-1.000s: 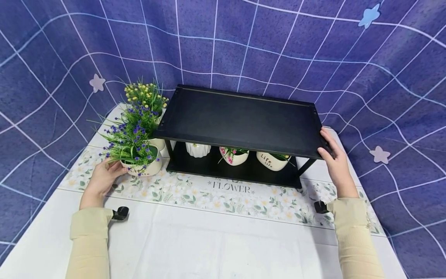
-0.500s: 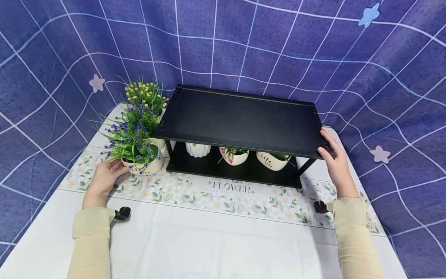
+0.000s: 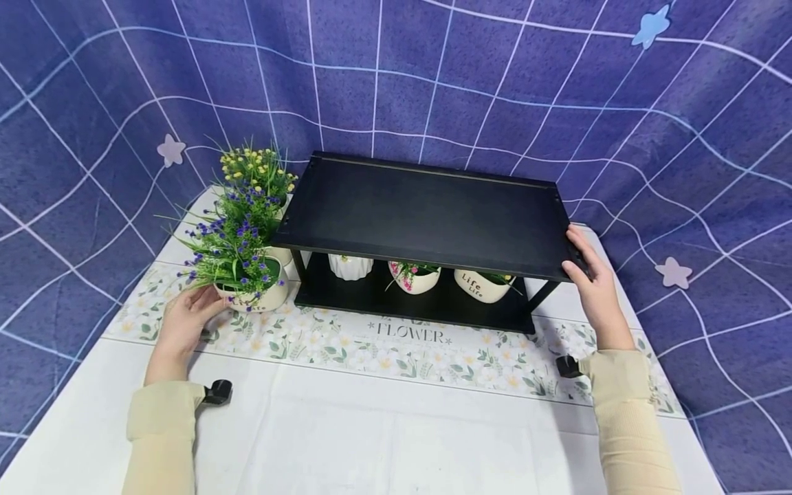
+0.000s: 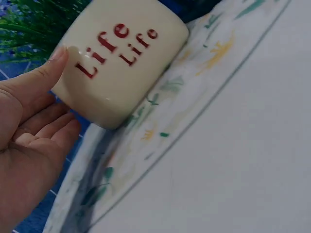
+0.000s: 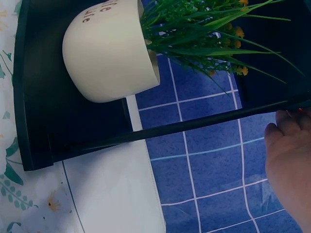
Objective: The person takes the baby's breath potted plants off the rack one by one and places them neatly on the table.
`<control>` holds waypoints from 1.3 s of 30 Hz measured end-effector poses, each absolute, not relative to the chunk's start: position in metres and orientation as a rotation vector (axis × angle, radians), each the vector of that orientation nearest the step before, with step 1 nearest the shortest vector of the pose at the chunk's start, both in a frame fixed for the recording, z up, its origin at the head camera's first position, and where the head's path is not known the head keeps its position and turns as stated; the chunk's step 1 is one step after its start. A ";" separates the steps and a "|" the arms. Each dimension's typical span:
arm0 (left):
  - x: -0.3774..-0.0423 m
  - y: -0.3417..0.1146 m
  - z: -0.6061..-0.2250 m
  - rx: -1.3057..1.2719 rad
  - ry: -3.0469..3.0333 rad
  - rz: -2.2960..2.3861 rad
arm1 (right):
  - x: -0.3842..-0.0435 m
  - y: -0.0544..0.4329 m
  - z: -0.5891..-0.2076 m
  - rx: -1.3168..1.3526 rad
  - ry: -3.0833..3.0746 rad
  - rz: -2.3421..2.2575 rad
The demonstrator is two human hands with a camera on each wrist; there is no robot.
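Note:
At the left, my left hand [image 3: 182, 323] holds the left end of a cream flower pot [image 4: 116, 53] with red "Life" lettering and purple-flowered greenery [image 3: 238, 240]. The left wrist view shows the thumb against the pot's front and the other fingers bent at its end. The pot stands beside a black two-tier shelf [image 3: 427, 213]. My right hand [image 3: 597, 295] grips the right end of the shelf's top board, thumb at the front corner and fingers along the side edge. In the right wrist view, that hand's fingertips are partly cut off by the frame edge.
On the lower tier stand a white ribbed pot [image 3: 350, 267], a pink-flowered pot [image 3: 421, 280] and a lettered cream pot [image 5: 109, 53]. Yellow flowers [image 3: 254, 165] rise behind the purple ones. A floral runner [image 3: 383, 350] crosses the white table; a blue gridded cloth [image 3: 402, 75] hangs behind.
The left hand and its flower pot have shifted very slightly, right and then partly back. The right hand stays on the shelf, which has not visibly moved.

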State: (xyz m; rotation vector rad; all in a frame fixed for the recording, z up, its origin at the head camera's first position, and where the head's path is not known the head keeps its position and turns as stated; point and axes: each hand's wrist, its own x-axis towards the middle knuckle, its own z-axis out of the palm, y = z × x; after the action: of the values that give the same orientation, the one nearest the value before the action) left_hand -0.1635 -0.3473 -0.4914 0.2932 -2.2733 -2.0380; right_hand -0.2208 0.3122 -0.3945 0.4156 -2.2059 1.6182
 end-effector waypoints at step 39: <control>-0.155 -0.274 -0.335 -0.289 -1.923 -1.830 | -0.221 0.312 -0.393 0.385 -2.256 1.546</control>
State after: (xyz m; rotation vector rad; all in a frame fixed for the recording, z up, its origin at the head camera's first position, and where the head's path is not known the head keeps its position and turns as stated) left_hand -0.1548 -0.2739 -0.3347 -0.2894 -1.9232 -1.8298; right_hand -0.2210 0.3120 -0.3930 0.3846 -2.2563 1.5460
